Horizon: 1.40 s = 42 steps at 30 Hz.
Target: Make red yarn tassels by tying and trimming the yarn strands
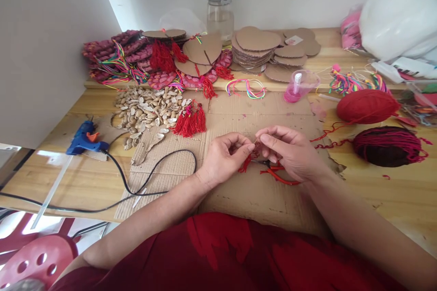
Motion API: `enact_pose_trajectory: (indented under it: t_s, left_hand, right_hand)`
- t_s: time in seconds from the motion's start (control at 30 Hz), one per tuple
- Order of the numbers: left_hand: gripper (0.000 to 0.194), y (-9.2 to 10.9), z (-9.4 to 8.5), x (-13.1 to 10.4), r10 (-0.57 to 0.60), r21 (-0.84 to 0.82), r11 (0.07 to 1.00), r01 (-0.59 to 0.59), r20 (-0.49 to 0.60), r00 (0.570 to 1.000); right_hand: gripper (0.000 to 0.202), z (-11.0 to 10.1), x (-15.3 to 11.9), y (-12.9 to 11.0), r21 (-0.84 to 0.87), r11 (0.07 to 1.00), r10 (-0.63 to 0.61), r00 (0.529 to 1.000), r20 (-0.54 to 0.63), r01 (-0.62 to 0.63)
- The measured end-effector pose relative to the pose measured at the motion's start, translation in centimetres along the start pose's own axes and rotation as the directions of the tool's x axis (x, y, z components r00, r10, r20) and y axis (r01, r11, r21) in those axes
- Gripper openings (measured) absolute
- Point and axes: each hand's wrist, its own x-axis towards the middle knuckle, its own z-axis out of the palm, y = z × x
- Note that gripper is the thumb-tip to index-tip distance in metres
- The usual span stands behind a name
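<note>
Above the cardboard mat, my left hand (229,157) is closed in a pinch on red yarn (245,164), whose strands hang below its fingers. Close beside it, my right hand (288,150) pinches a dark red part of the yarn between thumb and fingertips. The fingertips of both hands nearly meet. Under my right hand lie scissors (282,176) with orange-red handles, partly hidden by the hand. To the right rest a ball of red yarn (367,106) and a ball of dark maroon yarn (389,146), each with a loose strand trailing toward the mat.
Peanut shells (150,109), red tassels (190,120) and a blue glue gun (85,140) with its black cable lie left. Behind stand stacked cardboard discs (256,45), a water bottle (220,11) and a plastic cup (297,88) of pink paint. Colourful cords (247,88) lie mid-back.
</note>
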Motion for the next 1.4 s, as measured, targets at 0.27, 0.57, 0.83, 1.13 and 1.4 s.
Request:
enact_pose_trajectory:
  t_s: [0.27, 0.57, 0.83, 1.13, 1.4]
  left_hand:
    - [0.028, -0.6, 0.1, 0.4, -0.028, -0.054, 0.998, 0.028, 0.014, 1.000]
    - [0.020, -0.5, -0.2, 0.2, 0.072, 0.106, 0.991, -0.077, 0.053, 0.996]
    - [0.020, 0.1, -0.2, -0.4, 0.313, 0.403, 0.854, -0.328, 0.104, 0.944]
    - [0.019, 0.2, 0.1, -0.9, 0.384, 0.532, 0.759, -0.376, 0.102, 0.918]
    - [0.023, -0.1, -0.1, -0.5, 0.314, 0.515, 0.792, -0.327, 0.116, 0.942]
  right_hand:
    - [0.023, -0.3, 0.4, 0.2, 0.088, 0.996, 0.003, 0.999, -0.054, 0.002]
    - [0.025, -0.4, 0.1, -0.6, 0.292, 0.956, -0.016, 0.997, 0.081, -0.009]
    - [0.023, -0.3, 0.1, -0.1, 0.234, 0.970, 0.042, 0.996, 0.077, -0.059]
    - [0.019, -0.7, 0.1, -0.3, 0.057, 0.997, 0.045, 0.998, 0.035, -0.047]
    - [0.022, -1.0, 0.5, -0.1, 0.051, 0.996, 0.072, 0.997, 0.011, -0.072]
